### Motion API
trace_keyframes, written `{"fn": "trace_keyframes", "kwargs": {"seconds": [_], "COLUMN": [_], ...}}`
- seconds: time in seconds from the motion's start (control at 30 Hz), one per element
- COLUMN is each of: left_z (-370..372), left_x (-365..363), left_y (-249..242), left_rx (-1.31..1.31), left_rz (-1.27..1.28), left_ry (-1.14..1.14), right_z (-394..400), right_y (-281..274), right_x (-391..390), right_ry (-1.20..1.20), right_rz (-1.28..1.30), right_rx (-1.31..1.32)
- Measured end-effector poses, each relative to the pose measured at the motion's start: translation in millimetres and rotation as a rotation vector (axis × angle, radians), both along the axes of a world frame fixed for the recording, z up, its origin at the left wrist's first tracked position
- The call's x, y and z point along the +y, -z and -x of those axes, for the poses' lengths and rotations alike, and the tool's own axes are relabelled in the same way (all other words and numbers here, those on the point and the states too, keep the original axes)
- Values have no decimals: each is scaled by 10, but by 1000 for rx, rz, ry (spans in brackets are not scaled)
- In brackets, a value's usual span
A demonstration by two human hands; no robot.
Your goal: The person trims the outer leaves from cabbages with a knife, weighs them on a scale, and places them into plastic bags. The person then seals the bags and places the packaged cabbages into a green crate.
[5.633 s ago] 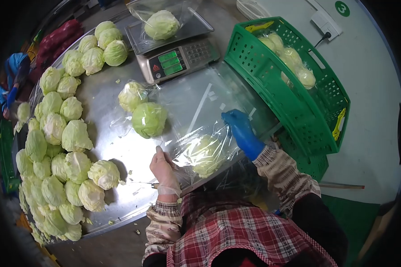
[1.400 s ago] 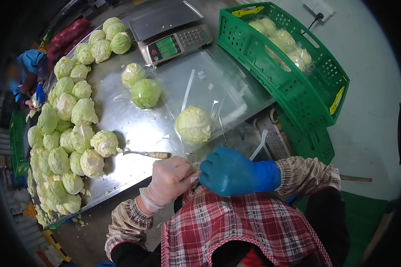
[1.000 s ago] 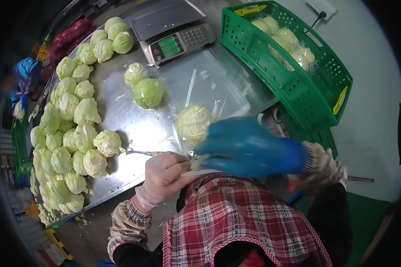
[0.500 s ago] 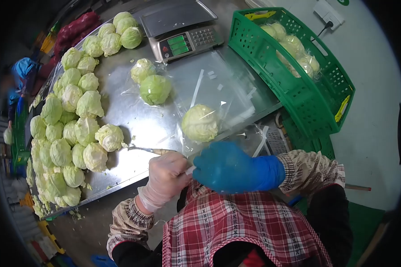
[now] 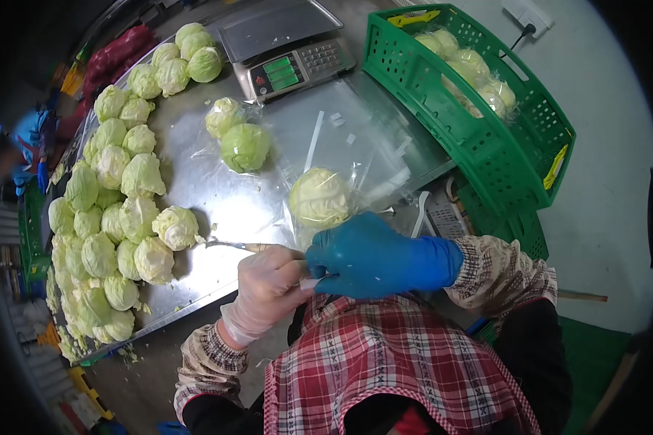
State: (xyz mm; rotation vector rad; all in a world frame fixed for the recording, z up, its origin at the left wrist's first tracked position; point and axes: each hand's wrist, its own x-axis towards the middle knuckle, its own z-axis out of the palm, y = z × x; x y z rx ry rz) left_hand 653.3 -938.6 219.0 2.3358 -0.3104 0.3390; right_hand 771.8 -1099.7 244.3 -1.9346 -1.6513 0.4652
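Note:
A pale cabbage (image 5: pixel 319 197) lies inside a clear plastic bag (image 5: pixel 292 230) at the table's front edge, just beyond my hands. My left hand (image 5: pixel 267 290), in a thin see-through glove, is closed with a small white strip (image 5: pixel 309 283) at its fingertips. Beside it, my right hand (image 5: pixel 363 255) in a blue glove is closed at the near end of the bag; its fingertips are partly hidden. A knife (image 5: pixel 254 247) with a wooden handle rests on the table past my left hand, its blade pointing left.
Many cabbages (image 5: pixel 98 254) are piled along the table's left side. Two bagged cabbages (image 5: pixel 244 148) lie mid-table, near a digital scale (image 5: pixel 290 72). Flat clear bags (image 5: pixel 341 138) are stacked on the right. A green crate (image 5: pixel 479 145) holds wrapped cabbages. Another person (image 5: pixel 33 141) is at far left.
My right hand has turned and shifted slightly, its fingers now nearer the white strip. The left hand has barely moved. The whole view has shifted a little.

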Motion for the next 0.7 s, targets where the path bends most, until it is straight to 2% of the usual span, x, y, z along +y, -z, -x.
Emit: {"fn": "trace_keyframes", "kwargs": {"seconds": [0.1, 0.17, 0.2, 0.27, 0.3, 0.37, 0.43, 0.5, 0.53, 0.57, 0.7], "left_z": [45, 52, 52, 22, 20, 44, 33, 9, 8, 7, 33], "left_x": [-20, -32, -39, -17, 1, 7, 5, -15, -25, -26, -26], "left_y": [50, 109, 124, 110, 101, 108, 93, 79, 78, 64, 29], "left_rx": [26, 6, -12, -51, -80, -95, -96, -117, -138, -131, -50], "left_rz": [-64, -45, -25, -5, 14, 30, 9, -17, -37, -39, -6], "left_ry": [-23, -65, -101, -93, -90, -60, 25, 28, 13, 12, -2], "right_z": [55, 180, 207, 181, 94, -175, -246, -135, -88, -53, -1], "right_y": [66, 111, 74, -141, -362, -791, -513, -157, -25, 41, -7], "right_x": [3, -32, -77, -243, -365, -566, -347, -176, -106, -67, -13], "right_ry": [1, -12, -10, -250, -254, 216, 194, 182, 74, -38, -30], "right_rz": [55, 15, 16, -174, -169, -160, -142, -130, -83, -36, -10], "right_rx": [61, -288, -290, 335, 333, 366, 190, 259, 111, -33, -31]}}
